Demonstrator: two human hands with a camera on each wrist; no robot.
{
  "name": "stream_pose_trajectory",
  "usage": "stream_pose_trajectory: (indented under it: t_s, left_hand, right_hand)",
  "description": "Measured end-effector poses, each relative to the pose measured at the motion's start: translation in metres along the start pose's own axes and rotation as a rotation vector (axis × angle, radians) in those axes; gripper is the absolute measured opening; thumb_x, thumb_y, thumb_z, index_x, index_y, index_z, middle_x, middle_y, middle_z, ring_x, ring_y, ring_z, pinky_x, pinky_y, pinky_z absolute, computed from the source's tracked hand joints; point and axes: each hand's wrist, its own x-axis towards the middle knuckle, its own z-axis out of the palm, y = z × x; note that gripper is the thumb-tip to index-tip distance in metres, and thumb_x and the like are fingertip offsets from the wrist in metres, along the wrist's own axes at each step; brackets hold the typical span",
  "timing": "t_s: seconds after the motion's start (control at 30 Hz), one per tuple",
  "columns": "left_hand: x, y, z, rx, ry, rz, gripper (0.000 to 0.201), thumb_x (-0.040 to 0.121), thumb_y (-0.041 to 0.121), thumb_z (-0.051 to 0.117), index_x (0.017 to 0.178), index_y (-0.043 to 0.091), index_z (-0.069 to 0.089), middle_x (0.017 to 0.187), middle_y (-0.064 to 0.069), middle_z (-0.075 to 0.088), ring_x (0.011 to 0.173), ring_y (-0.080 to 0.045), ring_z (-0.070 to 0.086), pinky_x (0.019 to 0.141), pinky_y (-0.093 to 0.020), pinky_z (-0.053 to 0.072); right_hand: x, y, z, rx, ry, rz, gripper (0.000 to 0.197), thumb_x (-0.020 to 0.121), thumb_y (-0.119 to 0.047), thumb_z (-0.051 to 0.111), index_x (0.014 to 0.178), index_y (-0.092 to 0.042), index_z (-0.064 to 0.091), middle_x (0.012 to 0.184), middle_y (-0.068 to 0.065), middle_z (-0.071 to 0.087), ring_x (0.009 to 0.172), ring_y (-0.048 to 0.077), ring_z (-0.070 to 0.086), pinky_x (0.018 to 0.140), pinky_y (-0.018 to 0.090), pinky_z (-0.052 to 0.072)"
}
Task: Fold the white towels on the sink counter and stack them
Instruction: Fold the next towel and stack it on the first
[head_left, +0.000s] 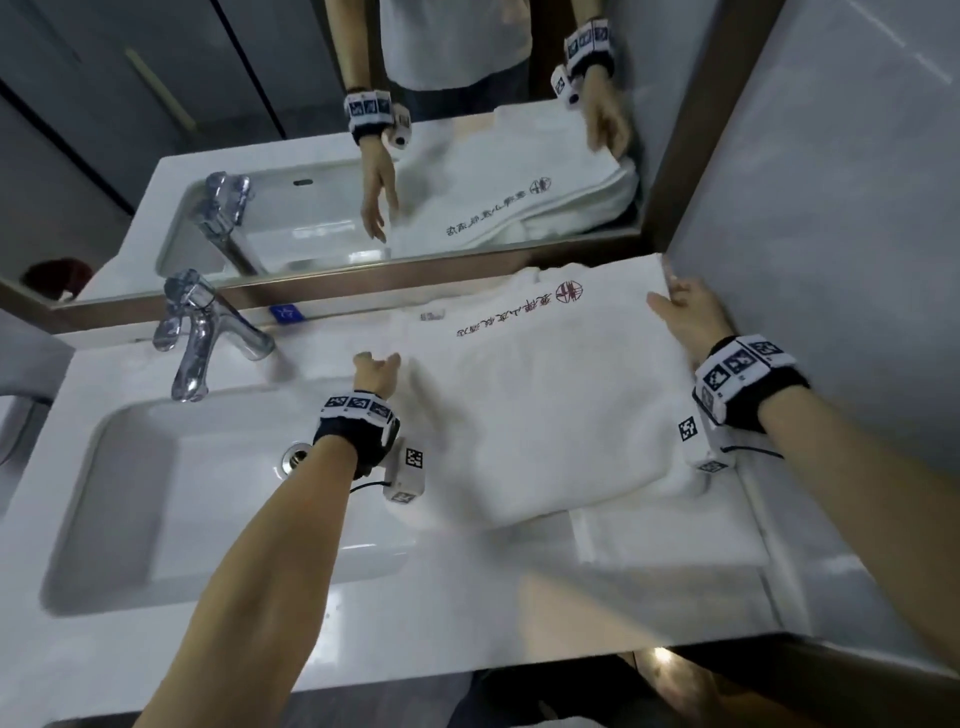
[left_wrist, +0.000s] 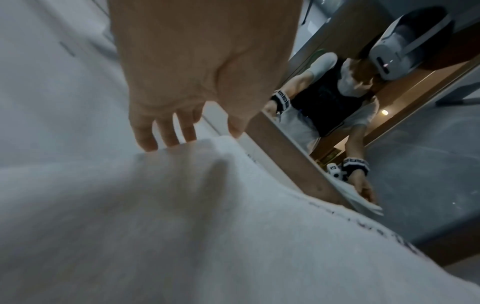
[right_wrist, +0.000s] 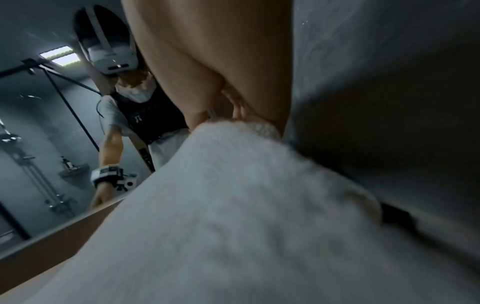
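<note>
A white towel with red lettering lies spread on the table right of the sink, its far edge at the mirror frame. The left hand rests at the towel's left edge, fingers slightly spread with tips on the cloth. The right hand holds the far right corner by the wall, thumb and fingers pinching the cloth. A second towel, folded, lies partly beneath, nearer the front edge. A chrome tap stands behind the sink.
</note>
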Motion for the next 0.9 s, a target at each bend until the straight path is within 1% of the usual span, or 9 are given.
stream_pose_trajectory:
  t_s: [0.07, 0.2, 0.3, 0.37, 0.47, 0.6, 0.7, 0.77, 0.9]
  left_hand:
    - [-0.001, -0.018, 0.005, 0.091, -0.084, -0.034, 0.057, 0.098, 0.032, 0.043, 0.137, -0.008, 0.032, 0.137, -0.024, 0.047, 0.123, -0.038, 0.049, 0.097, -0.039, 0.041]
    - [-0.009, -0.048, 0.009, 0.136, -0.155, -0.029, 0.044, 0.097, 0.037, 0.04, 0.115, -0.003, 0.05, 0.108, -0.014, 0.054, 0.1, -0.027, 0.053, 0.081, -0.032, 0.037]
    - [-0.02, -0.066, 0.007, -0.095, -0.189, -0.075, 0.026, 0.095, 0.03, 0.048, 0.084, 0.008, 0.056, 0.076, -0.005, 0.056, 0.068, -0.022, 0.054, 0.059, -0.026, 0.043]
    - [-0.029, -0.073, 0.006, -0.19, -0.212, -0.088, 0.025, 0.094, 0.029, 0.051, 0.08, 0.009, 0.058, 0.069, -0.004, 0.057, 0.059, -0.018, 0.053, 0.055, -0.025, 0.044]
    - [-0.036, -0.069, 0.005, -0.207, -0.193, -0.008, 0.023, 0.097, 0.025, 0.047, 0.095, 0.003, 0.055, 0.072, -0.008, 0.055, 0.062, -0.022, 0.053, 0.062, -0.03, 0.045]
    - [-0.04, -0.049, 0.0, -0.178, -0.037, 0.14, 0.02, 0.099, 0.027, 0.041, 0.104, 0.008, 0.039, 0.09, -0.01, 0.049, 0.081, -0.021, 0.05, 0.078, -0.036, 0.044]
    - [-0.045, -0.039, -0.006, -0.174, 0.053, 0.152, 0.02, 0.098, 0.028, 0.041, 0.103, 0.009, 0.036, 0.079, -0.002, 0.044, 0.069, -0.017, 0.045, 0.06, -0.024, 0.043]
    - [-0.047, -0.041, -0.007, -0.052, -0.023, 0.1, 0.031, 0.1, 0.033, 0.036, 0.109, 0.005, 0.043, 0.091, -0.008, 0.049, 0.084, -0.022, 0.051, 0.074, -0.025, 0.044]
    - [-0.055, -0.069, -0.002, -0.008, -0.167, -0.045, 0.056, 0.101, 0.041, 0.023, 0.123, -0.003, 0.05, 0.108, -0.012, 0.048, 0.108, -0.027, 0.049, 0.098, -0.035, 0.038]
  right_hand:
    - [-0.007, 0.008, -0.004, 0.029, 0.019, 0.074, 0.04, 0.088, -0.022, 0.064, 0.119, 0.0, 0.054, 0.119, 0.018, 0.063, 0.091, 0.019, 0.056, 0.076, 0.026, 0.042]
    - [-0.035, 0.027, -0.014, 0.041, -0.047, 0.135, 0.038, 0.081, -0.031, 0.07, 0.112, -0.009, 0.063, 0.109, 0.011, 0.067, 0.093, 0.024, 0.063, 0.083, 0.033, 0.051]
    - [-0.058, 0.039, -0.017, 0.018, -0.095, 0.114, 0.034, 0.084, -0.023, 0.068, 0.113, -0.007, 0.062, 0.108, 0.01, 0.067, 0.089, 0.021, 0.062, 0.074, 0.027, 0.049]
    - [-0.069, 0.043, -0.018, -0.012, -0.089, 0.062, 0.028, 0.089, -0.019, 0.062, 0.112, -0.003, 0.06, 0.109, 0.014, 0.066, 0.085, 0.019, 0.059, 0.066, 0.023, 0.043]
    - [-0.075, 0.038, -0.019, -0.096, -0.041, -0.071, 0.029, 0.096, -0.019, 0.049, 0.119, -0.002, 0.056, 0.116, 0.017, 0.062, 0.092, 0.019, 0.054, 0.065, 0.018, 0.036]
    - [-0.062, 0.018, -0.021, -0.198, 0.053, -0.203, 0.035, 0.1, -0.018, 0.038, 0.13, -0.003, 0.049, 0.132, 0.02, 0.054, 0.118, 0.032, 0.051, 0.081, 0.021, 0.032]
    - [-0.051, 0.017, -0.025, -0.252, -0.009, -0.086, 0.037, 0.101, -0.022, 0.036, 0.124, 0.002, 0.052, 0.128, 0.025, 0.055, 0.114, 0.034, 0.052, 0.077, 0.025, 0.032]
    - [-0.052, 0.025, -0.027, -0.259, -0.033, -0.019, 0.039, 0.1, -0.025, 0.038, 0.113, 0.009, 0.054, 0.12, 0.03, 0.057, 0.108, 0.037, 0.054, 0.073, 0.029, 0.033]
    - [-0.074, 0.054, -0.029, -0.233, -0.076, 0.088, 0.042, 0.095, -0.04, 0.045, 0.098, 0.0, 0.06, 0.107, 0.021, 0.064, 0.099, 0.032, 0.059, 0.079, 0.035, 0.042]
